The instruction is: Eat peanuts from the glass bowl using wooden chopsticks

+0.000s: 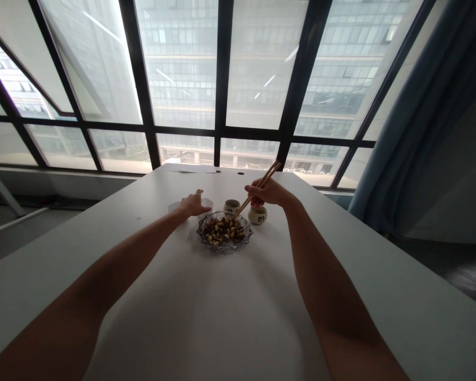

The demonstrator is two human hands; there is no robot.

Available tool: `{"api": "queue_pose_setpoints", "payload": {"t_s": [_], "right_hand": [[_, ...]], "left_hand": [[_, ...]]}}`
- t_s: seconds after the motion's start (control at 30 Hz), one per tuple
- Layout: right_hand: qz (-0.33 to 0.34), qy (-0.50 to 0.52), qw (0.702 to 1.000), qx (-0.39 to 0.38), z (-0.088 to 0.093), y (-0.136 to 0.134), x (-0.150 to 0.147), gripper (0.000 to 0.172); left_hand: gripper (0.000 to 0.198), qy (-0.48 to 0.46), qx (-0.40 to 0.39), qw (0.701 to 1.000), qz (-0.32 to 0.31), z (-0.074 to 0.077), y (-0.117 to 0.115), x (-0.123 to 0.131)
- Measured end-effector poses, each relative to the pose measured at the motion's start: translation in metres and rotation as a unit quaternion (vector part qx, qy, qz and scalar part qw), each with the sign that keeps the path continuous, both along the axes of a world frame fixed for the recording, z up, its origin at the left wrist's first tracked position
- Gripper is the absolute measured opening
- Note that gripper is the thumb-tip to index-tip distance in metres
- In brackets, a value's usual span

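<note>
A glass dish (224, 244) full of brown nuts (223, 230) sits mid-table. My right hand (266, 192) is closed around a pair of wooden chopsticks (257, 189), whose tips point down at the far edge of the nuts. My left hand (193, 203) rests with fingers spread on a small clear plastic container (208, 203) just behind and left of the dish. Two small ceramic cups stand behind the dish: one (231, 206) by the chopstick tips, the other (257, 215) below my right hand.
The white table (206, 317) runs to a wall of tall windows (222, 79). Sheets of paper (190, 168) lie at its far edge. A blue curtain (432, 121) hangs at the right. The floor drops away on both sides.
</note>
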State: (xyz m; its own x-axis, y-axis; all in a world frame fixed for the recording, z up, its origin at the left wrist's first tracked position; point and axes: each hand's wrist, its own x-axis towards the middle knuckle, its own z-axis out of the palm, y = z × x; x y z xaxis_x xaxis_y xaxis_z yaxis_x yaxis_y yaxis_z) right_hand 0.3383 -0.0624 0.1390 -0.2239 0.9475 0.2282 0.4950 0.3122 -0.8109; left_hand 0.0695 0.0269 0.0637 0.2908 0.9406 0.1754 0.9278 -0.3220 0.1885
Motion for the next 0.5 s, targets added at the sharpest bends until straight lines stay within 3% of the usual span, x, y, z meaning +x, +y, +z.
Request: {"api": "queue_pose_setpoints", "payload": {"t_s": [0.13, 0.27, 0.37, 0.5], "right_hand": [[0.029, 0.029, 0.997, 0.066, 0.003, -0.002, 0.001, 0.043], [0.049, 0.032, 0.994, 0.096, 0.005, -0.004, 0.004, 0.048], [0.038, 0.027, 0.993, 0.104, 0.005, -0.004, 0.004, 0.047], [0.008, 0.019, 0.995, 0.101, 0.004, -0.003, 0.004, 0.045]], "left_hand": [[0.08, 0.007, 0.158, 0.98, -0.12, -0.004, -0.001, -0.002], [0.08, 0.01, 0.191, 0.969, -0.157, -0.006, -0.002, -0.005], [0.085, -0.004, 0.131, 0.985, -0.108, -0.005, 0.004, -0.007], [0.099, -0.006, -0.044, 0.999, 0.006, 0.0, 0.024, -0.005]]}}
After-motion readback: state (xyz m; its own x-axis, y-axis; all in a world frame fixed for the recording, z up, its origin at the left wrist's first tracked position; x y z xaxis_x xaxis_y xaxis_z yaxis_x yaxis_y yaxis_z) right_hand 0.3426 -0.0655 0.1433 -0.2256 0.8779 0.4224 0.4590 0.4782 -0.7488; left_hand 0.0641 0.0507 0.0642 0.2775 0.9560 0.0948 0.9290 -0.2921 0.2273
